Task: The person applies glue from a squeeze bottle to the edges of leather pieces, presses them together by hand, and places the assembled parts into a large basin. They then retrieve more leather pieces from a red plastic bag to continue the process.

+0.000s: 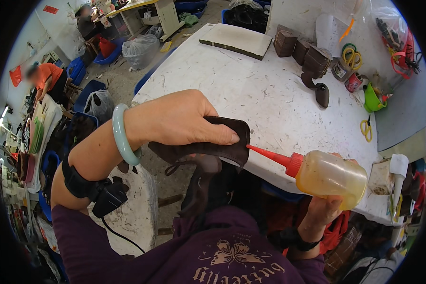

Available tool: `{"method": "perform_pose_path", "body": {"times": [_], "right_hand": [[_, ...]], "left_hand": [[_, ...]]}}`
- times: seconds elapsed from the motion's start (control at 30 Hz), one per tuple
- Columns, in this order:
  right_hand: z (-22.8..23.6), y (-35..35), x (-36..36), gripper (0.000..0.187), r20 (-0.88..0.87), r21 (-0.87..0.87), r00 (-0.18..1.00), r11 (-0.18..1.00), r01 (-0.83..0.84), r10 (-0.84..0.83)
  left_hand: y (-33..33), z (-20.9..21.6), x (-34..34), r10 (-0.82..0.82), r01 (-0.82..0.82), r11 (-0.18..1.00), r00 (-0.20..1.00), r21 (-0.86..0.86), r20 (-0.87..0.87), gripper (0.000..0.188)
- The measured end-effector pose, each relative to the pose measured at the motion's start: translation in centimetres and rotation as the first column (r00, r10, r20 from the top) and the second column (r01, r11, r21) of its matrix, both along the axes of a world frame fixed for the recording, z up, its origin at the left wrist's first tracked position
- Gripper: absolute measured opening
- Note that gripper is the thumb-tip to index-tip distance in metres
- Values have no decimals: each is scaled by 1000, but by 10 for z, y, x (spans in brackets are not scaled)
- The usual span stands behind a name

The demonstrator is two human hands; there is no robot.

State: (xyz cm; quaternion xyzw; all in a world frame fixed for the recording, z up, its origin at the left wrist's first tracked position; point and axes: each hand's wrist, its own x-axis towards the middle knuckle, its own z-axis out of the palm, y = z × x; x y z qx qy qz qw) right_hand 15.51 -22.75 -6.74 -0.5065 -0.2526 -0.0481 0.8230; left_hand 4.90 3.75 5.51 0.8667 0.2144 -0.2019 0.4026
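Gripping a dark brown leather-like piece [208, 149] with the left hand [182, 116], pressing the thumb on the upper face close to the right end and curling the other fingers out of sight underneath. Holding this piece raised in the middle of the scene, overlapping the near edge of the white worktop [184, 78]. Showing a narrow brown strip [206, 173] below the piece, too shaded for telling joined from separate.

Grasping a translucent squeeze bottle [333, 175] of yellowish liquid with the right hand [327, 208], wrapping it from below and behind. Pointing the red nozzle [274, 157] left, with the tip at the right edge of the piece, touching or almost touching; impossible to tell which.

Wearing a pale green bangle [120, 134] on the left wrist and, higher on that forearm, a black device [110, 198] trailing a cord.

Facing a pale slab [236, 40] at the far side of the worktop, stacked brown pieces [315, 60] right of it, and a loose brown piece [322, 96] lying nearer than the stacks. Having a green cup [374, 98] and, just nearer, yellow-handled scissors [367, 127] along the right side.

Sharing the room with a person in an orange top [50, 75], bending over at the far left.
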Motion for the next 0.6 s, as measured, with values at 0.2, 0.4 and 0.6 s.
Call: {"method": "perform_pose_path", "body": {"times": [0.2, 0.4, 0.6], "right_hand": [[-1, -3, 0, 82, -5, -5, 1000, 1000, -4, 3], [0, -3, 0, 84, -25, -16, 999, 999, -45, 45], [1, -1, -1, 84, -36, -7, 999, 1000, -12, 12]], "left_hand": [[1, -2, -1, -14, 11, 999, 997, 34, 79, 44], [-3, 3, 0, 10, -17, 998, 995, 61, 103, 42], [0, -3, 0, 42, -45, 999, 990, 17, 131, 40]]}}
